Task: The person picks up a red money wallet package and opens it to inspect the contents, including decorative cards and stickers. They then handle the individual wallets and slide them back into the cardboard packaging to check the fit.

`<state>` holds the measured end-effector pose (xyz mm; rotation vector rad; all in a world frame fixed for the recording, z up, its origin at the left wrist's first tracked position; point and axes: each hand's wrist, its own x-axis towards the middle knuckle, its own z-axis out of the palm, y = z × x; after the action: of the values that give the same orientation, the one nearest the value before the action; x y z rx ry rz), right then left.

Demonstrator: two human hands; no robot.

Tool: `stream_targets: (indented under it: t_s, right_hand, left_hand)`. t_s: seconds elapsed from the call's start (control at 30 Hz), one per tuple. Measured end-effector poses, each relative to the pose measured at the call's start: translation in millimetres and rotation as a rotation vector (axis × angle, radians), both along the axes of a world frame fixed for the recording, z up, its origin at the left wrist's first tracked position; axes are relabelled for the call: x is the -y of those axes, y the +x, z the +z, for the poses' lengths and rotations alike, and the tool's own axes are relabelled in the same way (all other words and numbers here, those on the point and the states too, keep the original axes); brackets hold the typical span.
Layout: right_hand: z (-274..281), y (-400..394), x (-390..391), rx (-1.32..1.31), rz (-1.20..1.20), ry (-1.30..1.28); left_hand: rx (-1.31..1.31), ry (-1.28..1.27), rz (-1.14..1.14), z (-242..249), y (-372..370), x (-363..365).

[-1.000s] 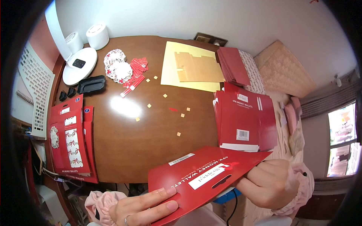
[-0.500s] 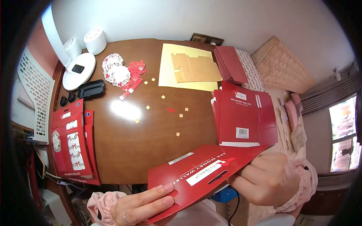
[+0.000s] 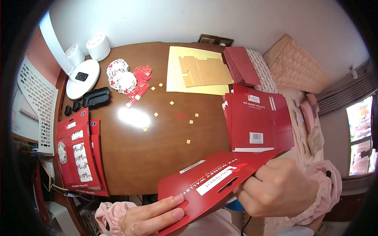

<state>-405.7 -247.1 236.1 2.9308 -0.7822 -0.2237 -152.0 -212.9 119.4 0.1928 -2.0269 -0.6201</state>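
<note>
A red cardboard money wallet sleeve (image 3: 177, 185), printed "4PK MONEY WALLETS" with a hang hole, lies tilted at the near table edge. My left hand (image 3: 153, 216) grips its left end, fingers flat on top and the thumb hidden beneath. At its right part, beside the hang hole, my right hand (image 3: 275, 188) is closed against the near edge; its fingertips are hidden. A stack of similar red sleeves (image 3: 252, 118) sits just beyond, on the right side of the table.
Packed wallets (image 3: 78, 157) lie at left by a black tray (image 3: 96, 97). Beyond are patterned round cutouts (image 3: 122, 76), red strips (image 3: 142, 74) and yellow sheets (image 3: 173, 59). Small yellow squares (image 3: 171, 102) dot the table (image 3: 165, 133). Dark red sheets (image 3: 242, 65) are at back right.
The right hand has shifted slightly along the sleeve's near edge, with the fist turned a little. The sleeve tilts slightly more. The whole view has shifted a little.
</note>
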Motion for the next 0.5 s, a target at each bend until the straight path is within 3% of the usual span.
stream_targets:
  t_s: [0.07, 0.27, 0.33, 0.43, 0.5]
  right_hand:
    - [6, -1, 3, -0.060, 0.020, 0.106]
    - [4, -3, -2, 0.026, -0.017, 0.040]
    - [5, -6, 0, 0.024, -0.016, 0.074]
    - [8, -6, 1, -0.015, -0.026, 0.111]
    - [7, -3, 1, -0.053, -0.030, 0.113]
  left_hand:
    - [-0.011, -0.004, 0.004, -1, 0, 1]
    - [0.039, 0.037, 0.010, 10, 2, -1]
    - [0.065, 0.245, -0.028, 16, 3, -1]
    - [0.053, 0.036, 0.081, 9, -2, -2]
    - [0.031, 0.097, 0.043, 9, -1, 0]
